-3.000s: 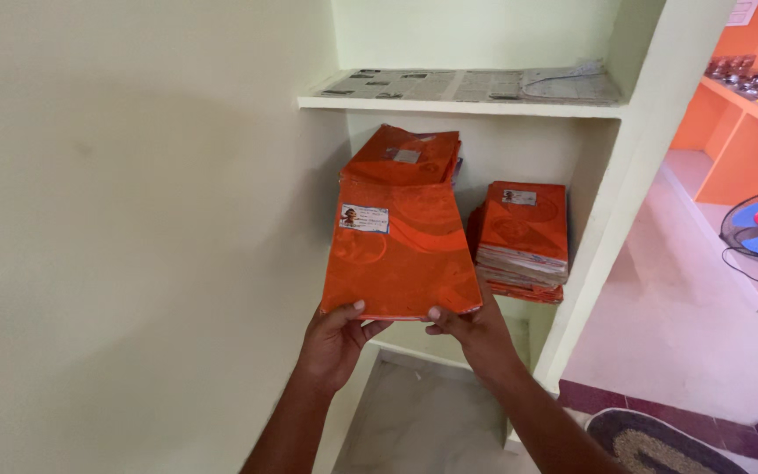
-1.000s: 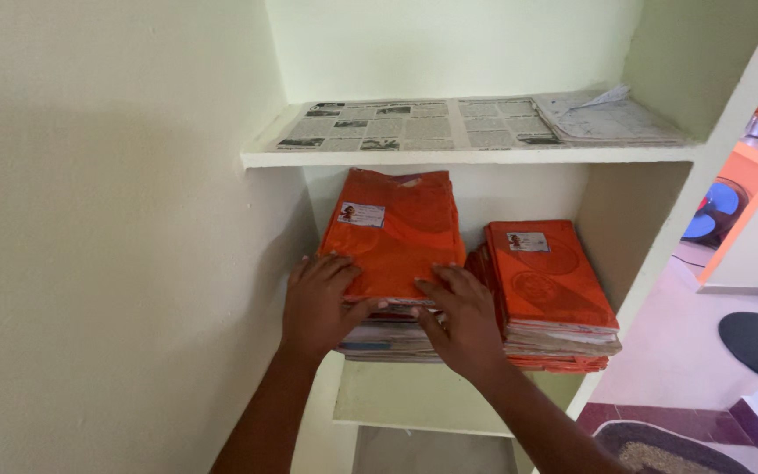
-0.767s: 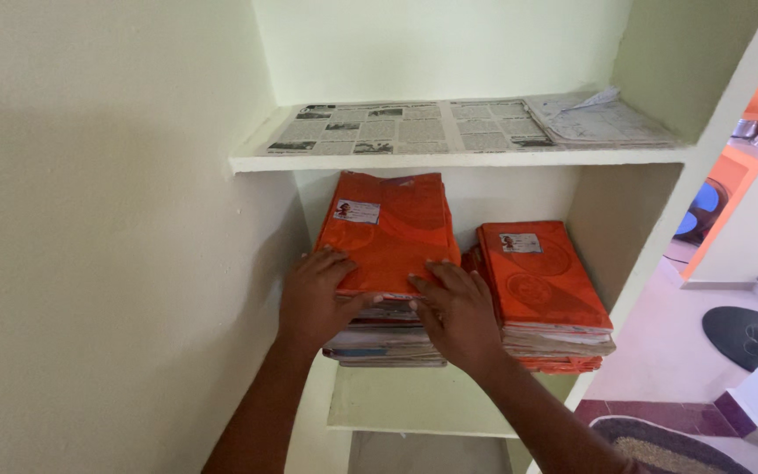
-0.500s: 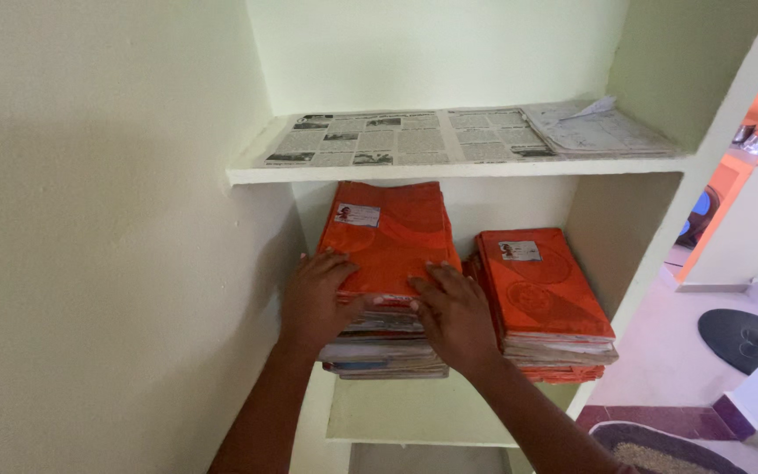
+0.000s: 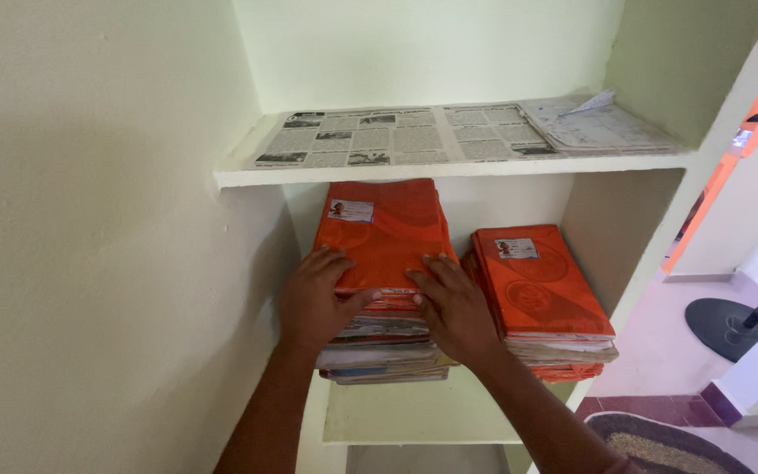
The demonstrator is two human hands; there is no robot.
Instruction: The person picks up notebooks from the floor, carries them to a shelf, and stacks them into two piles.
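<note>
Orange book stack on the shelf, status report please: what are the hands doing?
Left hand and right hand flat on top orange covered book, no grip. Book lies on left stack. Second orange stack beside, apart. Nothing in the way.

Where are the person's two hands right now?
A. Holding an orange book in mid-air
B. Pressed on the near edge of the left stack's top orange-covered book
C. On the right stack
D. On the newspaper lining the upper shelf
B: the left hand and right hand both rest on the top orange-covered book of the left stack.
</note>
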